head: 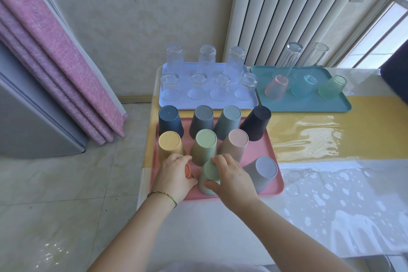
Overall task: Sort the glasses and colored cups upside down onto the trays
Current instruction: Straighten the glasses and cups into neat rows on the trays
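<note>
On the pink tray (270, 152) stand several upside-down colored cups, among them a yellow cup (170, 142), a grey-lilac cup (262, 171) and a black cup (257, 122). My right hand (231, 178) grips a pale green cup (208, 178) standing upside down at the tray's front. My left hand (175, 174) covers and holds an orange cup (188, 170), mostly hidden. The lavender tray (249, 100) holds several clear glasses (198, 85) upside down. The teal tray (309, 105) carries two tall clear glasses (288, 55) and three tinted cups, pink (277, 86), blue and green.
The trays lie on a table with a yellow and white glossy cover (320, 139). A radiator (287, 11) and window stand behind, a pink curtain (55, 62) and a grey appliance to the left. A dark object (396, 73) intrudes at the right edge.
</note>
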